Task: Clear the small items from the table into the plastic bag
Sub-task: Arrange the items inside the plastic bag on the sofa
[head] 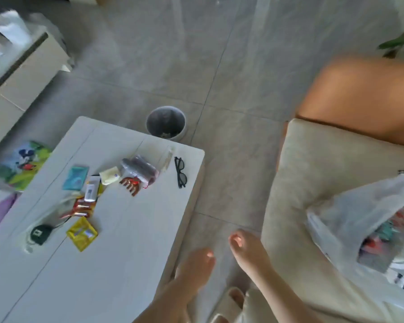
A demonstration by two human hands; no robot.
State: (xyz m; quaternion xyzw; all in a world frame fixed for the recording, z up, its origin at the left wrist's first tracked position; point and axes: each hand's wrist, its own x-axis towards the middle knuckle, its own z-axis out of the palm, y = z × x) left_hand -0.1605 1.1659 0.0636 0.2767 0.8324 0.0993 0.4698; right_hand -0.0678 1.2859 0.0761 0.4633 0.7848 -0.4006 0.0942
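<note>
Left hand and right hand both out of shot; can't tell if fingers are apart or clamped on anything; plastic bag slumps on the sofa to my right, mouth open, some stuff inside; small items remain on the desk: glasses near the far edge, hair claw, yellow packet, teal packet; best to bring the bag beside the desk, hold the mouth wide, lift glasses by the frame; grey tiled floor, round bin just past the desk.
</note>
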